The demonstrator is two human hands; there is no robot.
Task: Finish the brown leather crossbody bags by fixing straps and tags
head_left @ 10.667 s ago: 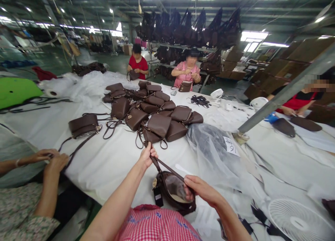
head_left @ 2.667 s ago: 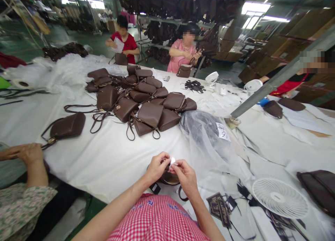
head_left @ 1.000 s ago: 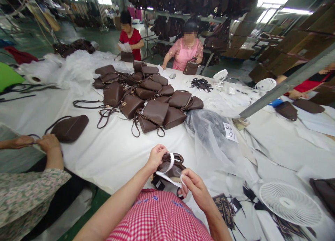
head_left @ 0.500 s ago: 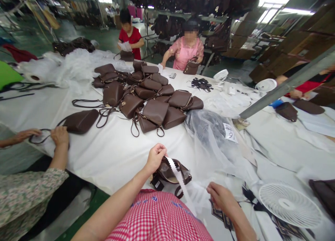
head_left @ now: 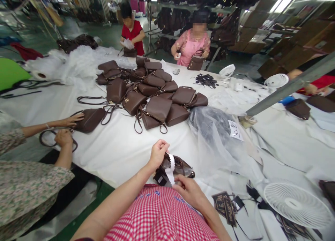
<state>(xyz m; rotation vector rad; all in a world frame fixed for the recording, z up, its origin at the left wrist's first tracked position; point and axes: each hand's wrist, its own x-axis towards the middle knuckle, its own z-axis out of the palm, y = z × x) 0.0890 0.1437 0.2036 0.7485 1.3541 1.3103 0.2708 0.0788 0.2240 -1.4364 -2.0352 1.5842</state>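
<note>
A dark brown handbag [head_left: 186, 169] sits on the table right in front of my checked apron, its upper side gaping. Over it hangs a white strip [head_left: 170, 169] with a zigzag edge, bent midway. My left hand [head_left: 158, 153] is closed in a pinch on the strip's upper end, above the bag's left part. At the lower end, close to the apron, the bent fingers of my right hand [head_left: 188, 189] pinch the strip. A black tag [head_left: 160, 178] lies at the bag's left side, partly covered by my left arm.
Brown handbags [head_left: 157, 108] lie heaped mid-table, beside a plastic-wrapped bundle [head_left: 217, 129]. At right are a white fan [head_left: 297, 204], black printed tags [head_left: 225, 208] and a slanting metal pole [head_left: 277, 96]. A co-worker's hands [head_left: 64, 136] handle another bag at left; two people stand across the table.
My right hand has come left and inward to the strip's lower end. The strip, formerly stretched long toward the lower right, now bends over the bag. The co-worker at left has put a hand on their bag.
</note>
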